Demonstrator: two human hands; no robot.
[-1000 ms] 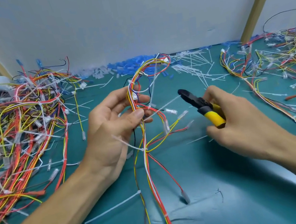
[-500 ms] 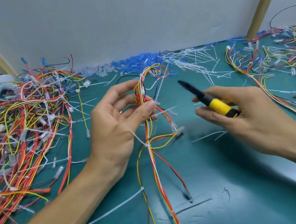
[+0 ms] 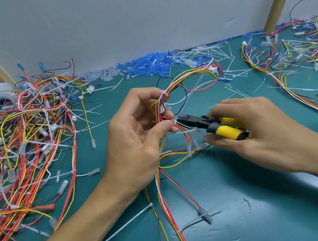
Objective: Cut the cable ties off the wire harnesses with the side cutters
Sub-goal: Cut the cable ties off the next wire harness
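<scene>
My left hand (image 3: 140, 138) pinches a wire harness (image 3: 188, 76) of red, yellow, white and blue wires, which loops up behind the hand and trails down toward the near edge. A white cable tie (image 3: 164, 93) wraps the bundle just above my fingers. My right hand (image 3: 259, 125) grips the side cutters (image 3: 213, 125), which have black jaws and yellow handles. The jaw tips point left and sit right against the wires beside my left thumb. Whether the jaws are around a tie is hidden by my fingers.
A big tangle of harnesses (image 3: 22, 146) fills the left of the green mat (image 3: 249, 199). More harnesses (image 3: 300, 60) lie at the right. Cut white ties (image 3: 206, 54) and blue connectors (image 3: 145, 64) are strewn along the back wall. A loose tie (image 3: 124, 225) lies near my left forearm.
My right hand has swung the cutters left and down until the jaws reach the wires at my left thumb. My left hand has curled its fingers tighter on the bundle.
</scene>
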